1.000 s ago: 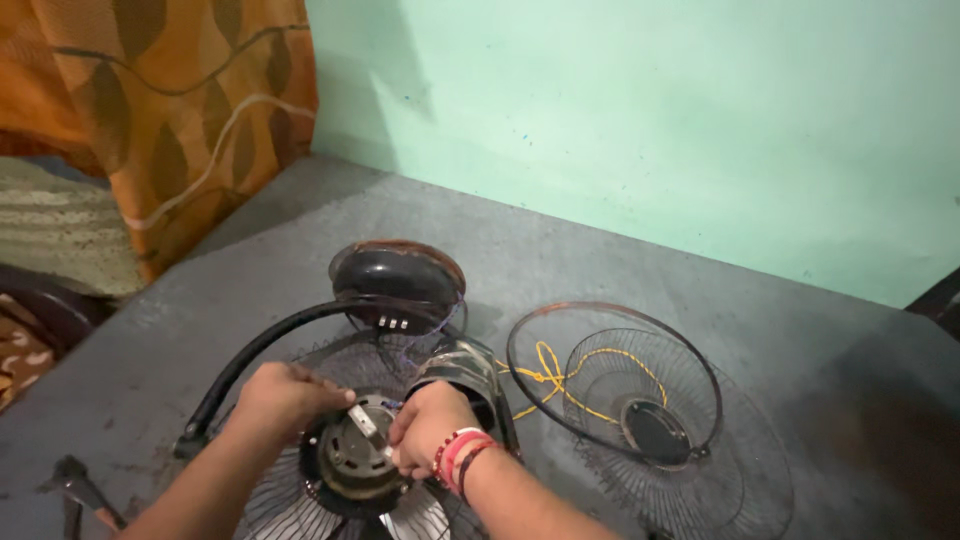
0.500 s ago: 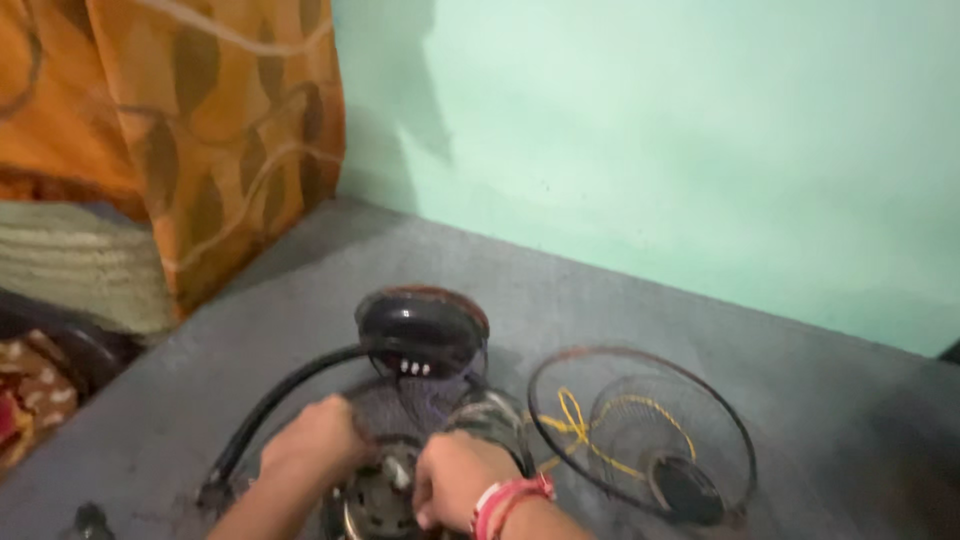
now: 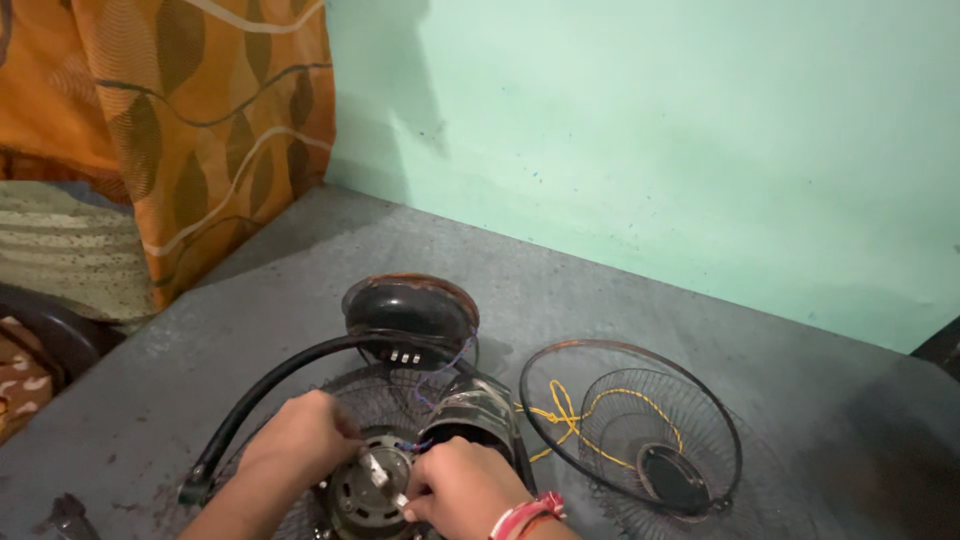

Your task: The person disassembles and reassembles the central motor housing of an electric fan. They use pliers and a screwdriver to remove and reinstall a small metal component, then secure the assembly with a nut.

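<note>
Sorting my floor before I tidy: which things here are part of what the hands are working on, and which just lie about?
In hand: left hand, right hand, fan motor, rear grille, fan base.
Lying about: front grille, yellow cord, curtain, tool.

no packages, labels, signs or screens showing anywhere here.
</note>
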